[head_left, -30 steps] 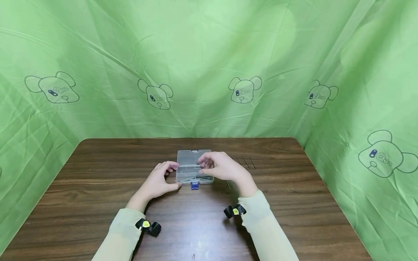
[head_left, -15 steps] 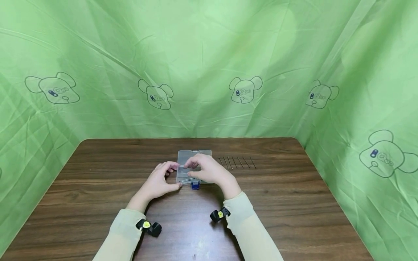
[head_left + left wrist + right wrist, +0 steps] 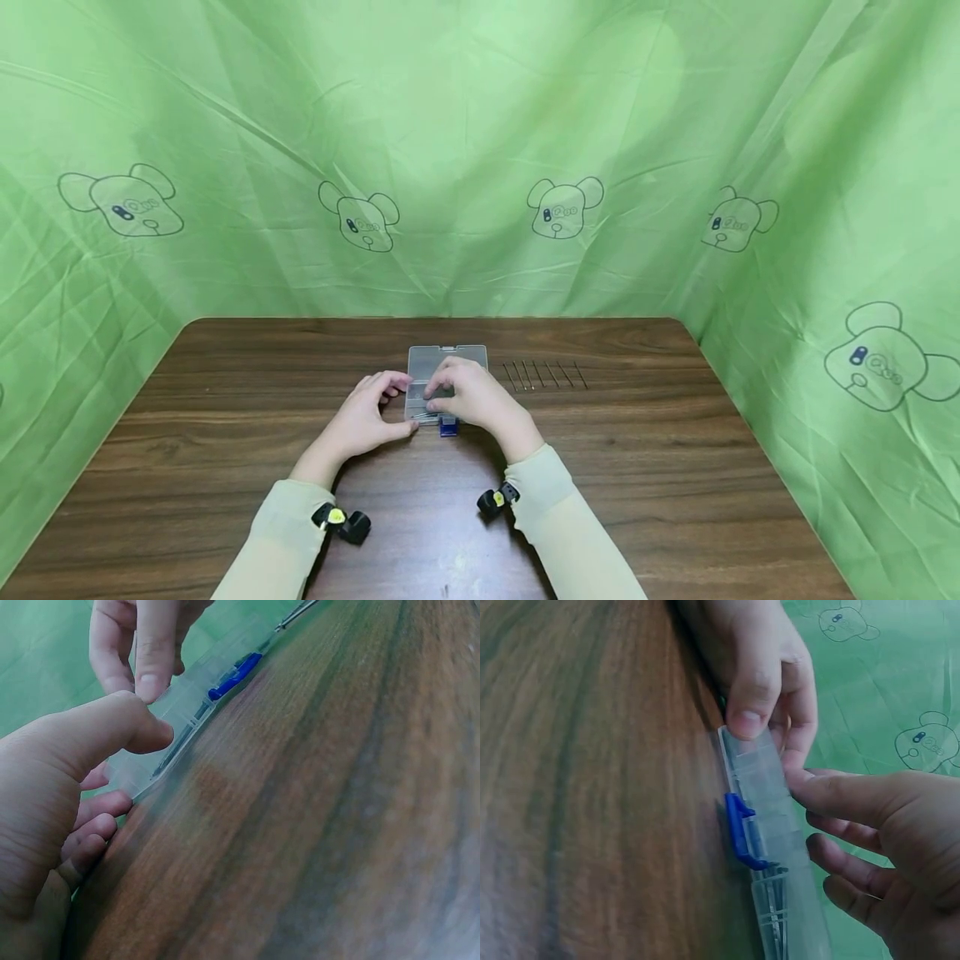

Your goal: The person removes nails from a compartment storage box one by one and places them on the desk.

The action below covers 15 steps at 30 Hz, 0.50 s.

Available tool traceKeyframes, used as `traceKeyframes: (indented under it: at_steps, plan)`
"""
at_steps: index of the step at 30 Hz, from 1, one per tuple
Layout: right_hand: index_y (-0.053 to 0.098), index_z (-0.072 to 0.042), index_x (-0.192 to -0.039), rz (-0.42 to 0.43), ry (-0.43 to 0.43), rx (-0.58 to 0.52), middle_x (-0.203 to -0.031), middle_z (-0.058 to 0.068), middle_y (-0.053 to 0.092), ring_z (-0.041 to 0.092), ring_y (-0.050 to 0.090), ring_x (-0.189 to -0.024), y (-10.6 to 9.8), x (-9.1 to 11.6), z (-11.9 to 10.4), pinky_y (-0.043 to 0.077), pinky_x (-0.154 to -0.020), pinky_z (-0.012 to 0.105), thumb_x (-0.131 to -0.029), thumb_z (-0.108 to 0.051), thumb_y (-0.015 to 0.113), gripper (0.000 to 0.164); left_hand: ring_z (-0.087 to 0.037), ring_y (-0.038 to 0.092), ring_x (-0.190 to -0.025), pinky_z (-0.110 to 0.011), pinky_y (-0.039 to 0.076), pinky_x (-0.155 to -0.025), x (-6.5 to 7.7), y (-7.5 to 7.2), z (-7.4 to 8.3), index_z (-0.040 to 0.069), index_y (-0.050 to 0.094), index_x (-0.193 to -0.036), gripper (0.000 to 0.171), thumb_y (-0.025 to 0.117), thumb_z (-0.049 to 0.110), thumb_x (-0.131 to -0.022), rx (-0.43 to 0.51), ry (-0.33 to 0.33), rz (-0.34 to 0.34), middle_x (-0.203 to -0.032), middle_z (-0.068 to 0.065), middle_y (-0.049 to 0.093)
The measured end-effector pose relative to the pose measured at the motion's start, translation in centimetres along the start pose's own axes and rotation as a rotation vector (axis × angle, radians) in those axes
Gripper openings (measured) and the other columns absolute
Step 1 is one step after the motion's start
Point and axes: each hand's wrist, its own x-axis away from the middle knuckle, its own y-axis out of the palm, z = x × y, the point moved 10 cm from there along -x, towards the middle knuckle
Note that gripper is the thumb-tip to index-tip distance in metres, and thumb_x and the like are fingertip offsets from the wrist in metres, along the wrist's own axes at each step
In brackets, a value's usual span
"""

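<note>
A clear plastic compartment box (image 3: 422,367) lies on the table, its lid laid open toward the back and a blue latch (image 3: 448,427) at its front. My left hand (image 3: 362,421) grips the box's left end, thumb at the front corner and fingers behind. My right hand (image 3: 476,396) reaches down over the box, its thumb and index fingertips close together above a compartment. Whether something is pinched there I cannot tell. Thin metal nails (image 3: 776,915) lie in the front compartment, partly hidden by the right hand in the head view.
Several thin dark nails (image 3: 543,375) lie in a spaced row right of the box. Past the box's right end, the left wrist view shows another thin metal piece (image 3: 298,612). Green printed cloth (image 3: 450,275) stands around the back and sides of the wooden table (image 3: 660,467).
My right hand has moved left and lowered toward the box's left part, uncovering the left nails of the row. The left hand has stayed at the box.
</note>
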Motion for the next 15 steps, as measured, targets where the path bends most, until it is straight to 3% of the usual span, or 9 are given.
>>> traceKeyframes:
  at_steps: [15]
  plan:
    - [0.089,-0.017,-0.100,-0.053,0.015,0.047,-0.104,-0.004,0.077,0.012,0.072,-0.100,1.5,-0.4,-0.1,0.057,-0.092,0.030,-0.095,-0.021,0.087,0.006,-0.021,0.062,-0.113,-0.043,0.054,-0.096,0.0,0.0,0.1,0.010,0.066,-0.137,0.068,0.098,0.024,-0.078,0.002,0.008,0.001,-0.122,-0.001,0.069]
